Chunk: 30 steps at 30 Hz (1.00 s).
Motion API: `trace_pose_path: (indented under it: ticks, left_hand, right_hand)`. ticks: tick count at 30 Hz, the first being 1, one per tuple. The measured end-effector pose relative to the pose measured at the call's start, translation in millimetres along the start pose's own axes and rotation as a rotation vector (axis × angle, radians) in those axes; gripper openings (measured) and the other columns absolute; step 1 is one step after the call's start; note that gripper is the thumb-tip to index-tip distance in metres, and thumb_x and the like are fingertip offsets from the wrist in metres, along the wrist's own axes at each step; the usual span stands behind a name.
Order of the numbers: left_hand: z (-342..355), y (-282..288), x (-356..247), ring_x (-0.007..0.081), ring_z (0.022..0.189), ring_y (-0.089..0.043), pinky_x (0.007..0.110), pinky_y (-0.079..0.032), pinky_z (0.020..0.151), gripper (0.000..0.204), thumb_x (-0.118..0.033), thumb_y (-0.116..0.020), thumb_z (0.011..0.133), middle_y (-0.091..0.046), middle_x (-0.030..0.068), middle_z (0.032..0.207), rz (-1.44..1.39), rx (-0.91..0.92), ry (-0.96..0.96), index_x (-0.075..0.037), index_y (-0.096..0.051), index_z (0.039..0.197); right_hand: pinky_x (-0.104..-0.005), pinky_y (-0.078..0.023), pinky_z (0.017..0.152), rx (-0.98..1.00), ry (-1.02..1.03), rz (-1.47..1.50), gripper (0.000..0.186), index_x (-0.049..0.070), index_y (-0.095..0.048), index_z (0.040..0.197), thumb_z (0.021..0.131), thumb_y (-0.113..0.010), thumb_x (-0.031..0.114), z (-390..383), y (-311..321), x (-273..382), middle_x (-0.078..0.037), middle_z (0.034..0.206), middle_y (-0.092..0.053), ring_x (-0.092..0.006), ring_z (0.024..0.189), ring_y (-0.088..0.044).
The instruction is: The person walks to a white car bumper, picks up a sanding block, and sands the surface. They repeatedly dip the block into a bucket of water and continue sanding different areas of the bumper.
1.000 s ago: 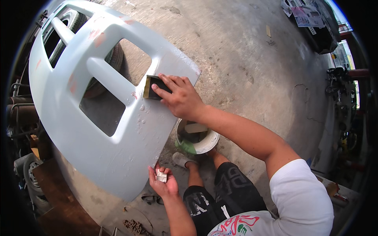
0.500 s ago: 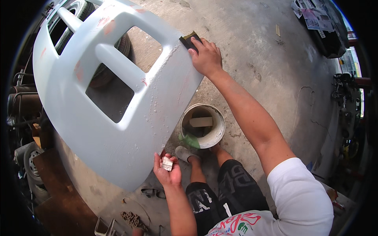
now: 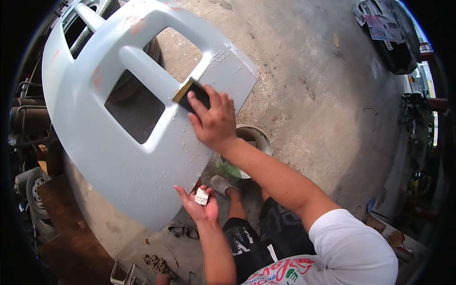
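Observation:
A pale grey-white car bumper [image 3: 152, 175] with rectangular openings spans the left and middle, wet with droplets and marked by reddish patches. My right hand [image 3: 216, 118] presses a dark sheet of sandpaper [image 3: 194, 95] with a yellowish edge against it, beside the bar between two openings. Near the bumper's lower edge, my left hand [image 3: 202, 209] is palm up, its fingers curled around a small whitish block [image 3: 201, 196]. The underside of the sandpaper is hidden.
Below the bumper's right edge stands a whitish bucket [image 3: 266, 137] with a green cloth [image 3: 232, 169] at its rim, partly behind my right forearm. Tyres [image 3: 153, 53] lie under the bumper. Sandals [image 3: 184, 231] and a coiled chain [image 3: 156, 264] lie on the concrete floor.
My right hand has moved left and toward me with the sandpaper, from the bumper's far right edge to near the middle bar. My left hand stays in place with its thumb stretched farther out.

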<state>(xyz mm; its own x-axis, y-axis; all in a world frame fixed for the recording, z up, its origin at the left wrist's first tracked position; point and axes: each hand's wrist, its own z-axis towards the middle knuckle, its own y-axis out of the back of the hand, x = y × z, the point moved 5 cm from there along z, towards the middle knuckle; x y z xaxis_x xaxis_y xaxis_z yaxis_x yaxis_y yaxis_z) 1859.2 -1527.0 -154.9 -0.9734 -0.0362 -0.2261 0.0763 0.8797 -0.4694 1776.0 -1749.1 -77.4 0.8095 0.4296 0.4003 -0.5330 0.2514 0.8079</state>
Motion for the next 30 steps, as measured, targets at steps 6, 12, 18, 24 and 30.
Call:
trace_pose_path:
  ticks: [6, 12, 18, 24, 30]
  left_hand:
    - [-7.3, 0.6, -5.7, 0.0137, 0.075, -0.056, 0.027, -0.048, 0.066, 0.084, -0.072, -0.060, 0.094, -0.064, 0.0098, 0.117, -0.004, 0.111, 0.067, 0.002, -0.053, 0.134]
    - [-5.2, 9.4, -6.1, 0.0139, 0.076, -0.056, 0.028, -0.049, 0.066, 0.081, -0.070, -0.059, 0.096, -0.063, 0.0107, 0.121, -0.029, 0.037, 0.073, 0.000, -0.053, 0.135]
    - [-7.0, 11.6, -9.8, 0.0125, 0.069, -0.053, 0.027, -0.048, 0.063, 0.076, -0.060, -0.067, 0.097, -0.063, 0.0102, 0.127, -0.022, 0.149, 0.071, 0.000, -0.052, 0.140]
    - [3.3, -11.2, 26.4, 0.0132, 0.070, -0.053, 0.027, -0.048, 0.064, 0.060, -0.050, -0.064, 0.101, -0.065, 0.0104, 0.125, -0.001, 0.158, -0.067, -0.003, -0.055, 0.137]
    - [19.0, -87.7, 73.9, 0.0142, 0.075, -0.057, 0.028, -0.048, 0.067, 0.056, -0.051, -0.067, 0.100, -0.063, 0.0074, 0.120, 0.034, 0.225, -0.028, -0.006, -0.058, 0.132]
  right_hand:
    - [-0.0409, -0.045, 0.101, 0.103, 0.477, 0.112, 0.043, 0.016, -0.069, 0.130, 0.090, -0.070, 0.031, -6.8, 7.7, 9.0, -0.021, 0.138, -0.060, -0.0307, 0.122, -0.058]
    - [-0.0416, -0.041, 0.109, 0.021, 0.041, 0.061, 0.036, 0.017, -0.071, 0.128, 0.096, -0.062, 0.029, -24.8, -2.3, 32.9, -0.015, 0.140, -0.061, -0.0292, 0.126, -0.059]
    - [-0.0450, -0.040, 0.107, 0.105, 0.327, 0.112, 0.044, 0.018, -0.067, 0.134, 0.092, -0.069, 0.031, -26.6, 27.6, -11.9, -0.017, 0.149, -0.055, -0.0315, 0.129, -0.055]
    - [-0.0461, -0.041, 0.106, -0.041, -0.032, 0.067, 0.046, 0.016, -0.067, 0.134, 0.091, -0.071, 0.030, -22.2, 28.6, -36.3, -0.017, 0.144, -0.056, -0.0340, 0.125, -0.055]
    - [-0.0453, -0.044, 0.102, -0.100, -0.198, 0.033, 0.040, 0.014, -0.071, 0.130, 0.091, -0.073, 0.025, 32.4, 57.6, -156.8, -0.018, 0.141, -0.059, -0.0349, 0.113, -0.060]
